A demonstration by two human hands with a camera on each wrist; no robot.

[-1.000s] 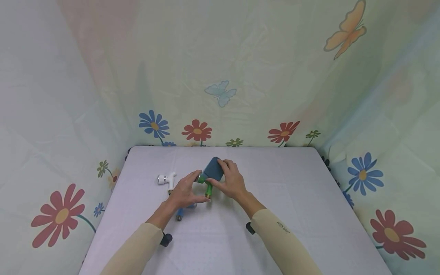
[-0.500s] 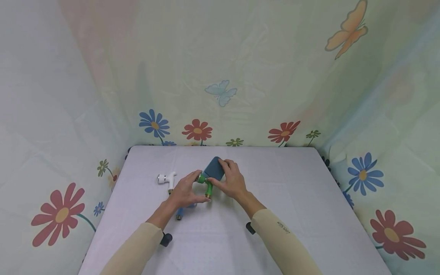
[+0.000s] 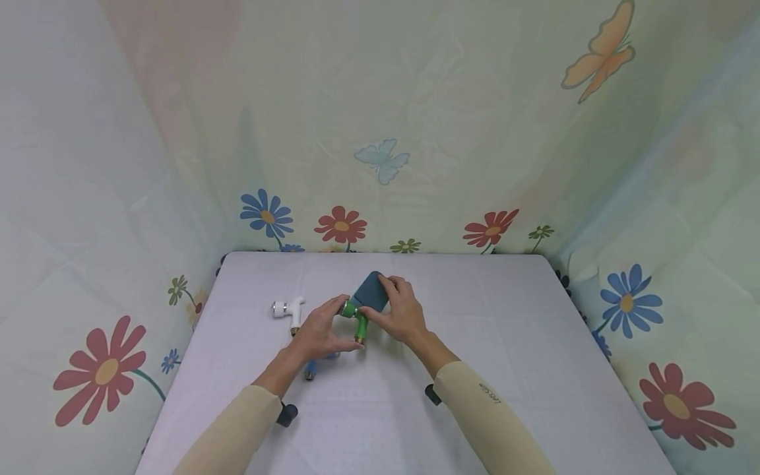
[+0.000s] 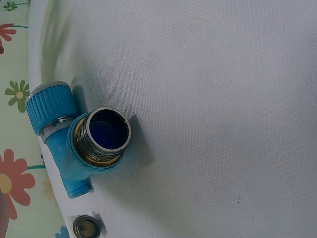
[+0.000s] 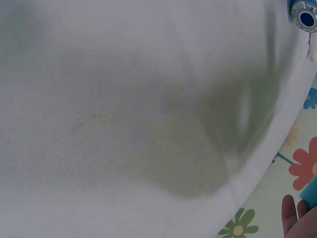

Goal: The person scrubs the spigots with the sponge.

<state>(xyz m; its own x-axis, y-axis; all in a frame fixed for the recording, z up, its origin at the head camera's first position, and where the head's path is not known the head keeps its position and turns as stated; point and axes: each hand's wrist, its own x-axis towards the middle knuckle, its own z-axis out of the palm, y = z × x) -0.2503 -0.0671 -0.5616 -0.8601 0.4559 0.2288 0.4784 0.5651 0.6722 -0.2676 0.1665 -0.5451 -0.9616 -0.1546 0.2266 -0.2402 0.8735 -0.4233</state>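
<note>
My left hand [image 3: 317, 332] holds a green tap [image 3: 361, 324] above the table, thumb at its brass threaded end and fingers at the knob end. In my right hand [image 3: 404, 313] is a flat teal pad [image 3: 371, 290] with rounded corners, tilted up just behind the tap. The right thumb lies over the pad's lower edge, right at the tap's body. A corner of the pad [image 5: 310, 192] and some fingers show low in the right wrist view. Under the left hand a blue tap [image 4: 59, 148] lies on the table, partly hidden in the head view.
A white tap [image 3: 295, 309] lies left of the left hand. The white-covered table [image 3: 475, 310] has flower-printed curtains [image 3: 297, 119] along its back and sides. Black wrist cameras [image 3: 287, 414] hang below both forearms.
</note>
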